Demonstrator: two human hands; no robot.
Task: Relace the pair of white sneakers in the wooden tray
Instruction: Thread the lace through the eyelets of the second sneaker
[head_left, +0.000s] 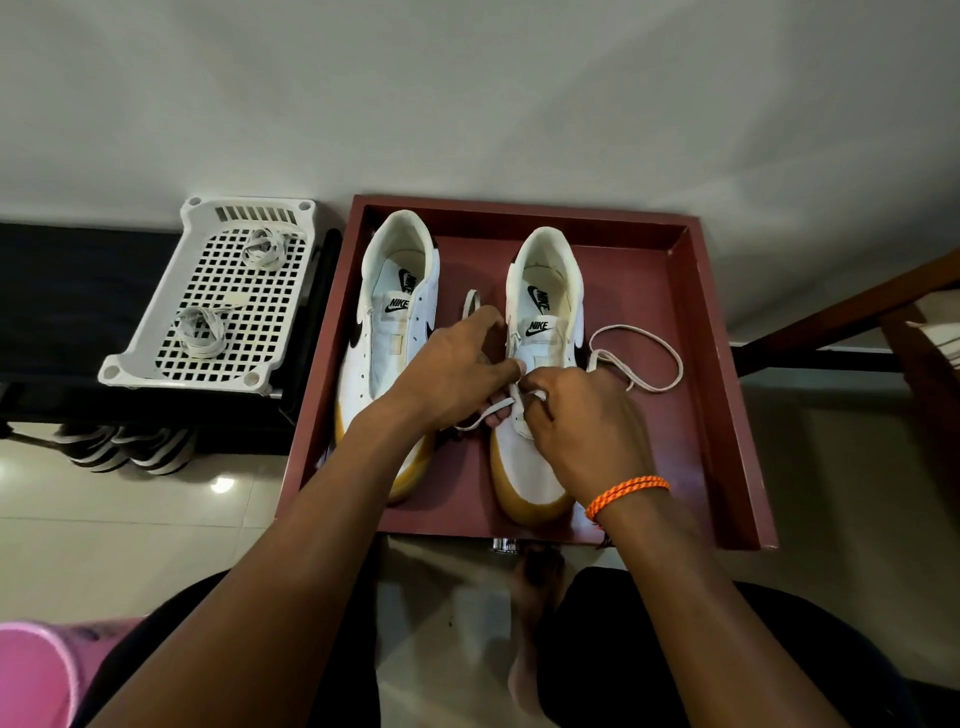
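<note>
Wooden tray (727, 395), reddish-brown, lying on the tiled floor (130, 545) against a pale wall, with the pair of white gum-soled sneakers side by side inside it, heels toward the wall. Both hands work at the lower eyelets of the right sneaker (540, 332). The left hand (457, 374) has its fingers curled about the white shoelace (639, 358) near the sneaker's inner edge; the right hand (576, 415) pinches the same lace over the vamp. One long end loops loosely across the tray floor to the right of the sneaker, and a shorter end shows between the two sneakers. Lacing appears to be at an early stage: only the lowest eyelets seem threaded, the upper rows being bare. The left sneaker (389, 322) shows no lace at all, so it remains wholly to be done. To the left, a white perforated plastic basket (156, 343) on a dark surface (62, 312) holds two bundled laces (200, 332), presumably spares. The hands hide the eyelets being worked; the trailing loop could snag.
</note>
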